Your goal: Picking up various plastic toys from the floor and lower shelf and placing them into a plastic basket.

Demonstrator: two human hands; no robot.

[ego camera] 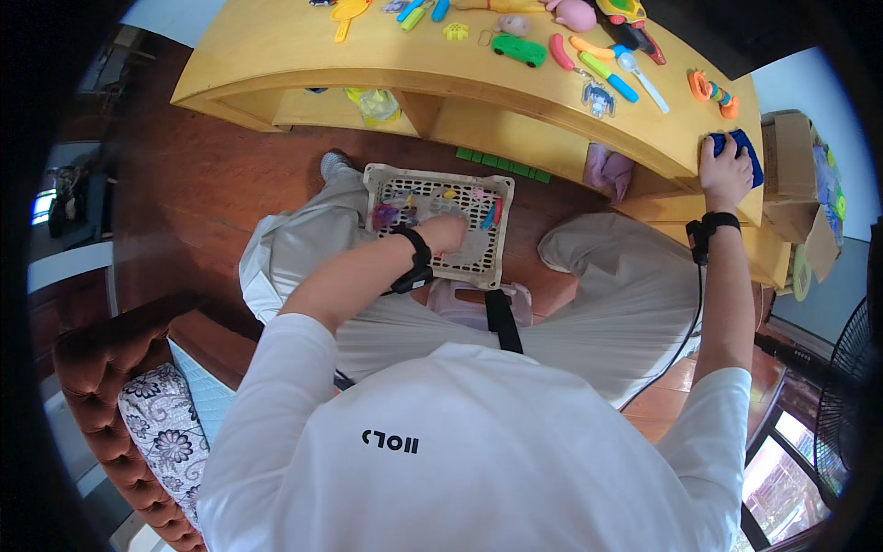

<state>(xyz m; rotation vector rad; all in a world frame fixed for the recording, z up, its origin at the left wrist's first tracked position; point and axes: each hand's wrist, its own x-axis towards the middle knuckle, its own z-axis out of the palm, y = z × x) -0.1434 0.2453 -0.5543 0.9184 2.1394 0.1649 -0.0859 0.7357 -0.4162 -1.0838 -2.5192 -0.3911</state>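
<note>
My left hand (445,234) reaches into a pale plastic crate (508,228) between my knees. Its fingers curl downward, and whatever may be under them is hidden. Small toys lie in the crate around it: a purple tuft-like piece (384,216), a red and blue piece (492,213) and a yellow piece (450,194). Far to the right, my right hand (726,172) grips a folded dark blue cloth (752,160), pressed on the right end of the yellow wooden desk (662,138). Both wrists wear black straps with small devices.
Across the desktop lie a green toy car (519,50), a white toy spoon (643,81), a character keychain (598,99), an orange ringed toy (713,93) and a yellow paddle (348,12). Cardboard boxes (793,159) stand right of the desk, near a black fan (838,386).
</note>
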